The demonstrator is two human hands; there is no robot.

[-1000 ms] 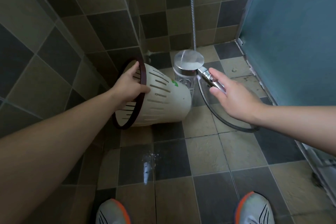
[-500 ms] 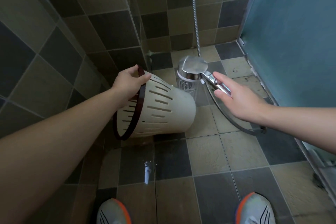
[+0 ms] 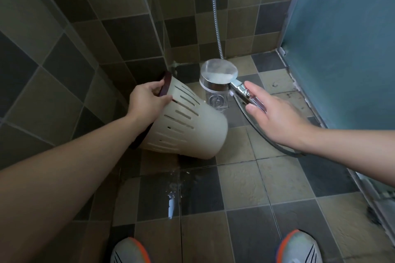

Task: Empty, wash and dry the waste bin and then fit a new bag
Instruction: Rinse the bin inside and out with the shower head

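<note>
A cream waste bin point(image 3: 192, 126) with slotted sides and a dark brown rim is tilted on its side above the tiled floor, its base pointing right. My left hand point(image 3: 147, 100) grips the rim at the top, thumb on the outer wall. My right hand point(image 3: 275, 117) holds the chrome handle of a shower head point(image 3: 219, 70), fingers extended along it. The round head faces down over the floor drain point(image 3: 216, 100), just beyond the bin's base. The bin's inside is hidden.
The shower hose point(image 3: 215, 17) runs up the back wall and loops on the floor under my right arm. A frosted blue glass door point(image 3: 342, 38) stands on the right. Tiled walls close the left corner. A wet patch point(image 3: 172, 198) lies between my shoes.
The bin has turned so its open mouth faces further away from me, and my left hand has shifted along the rim. The shower head has stayed beside the bin's base.
</note>
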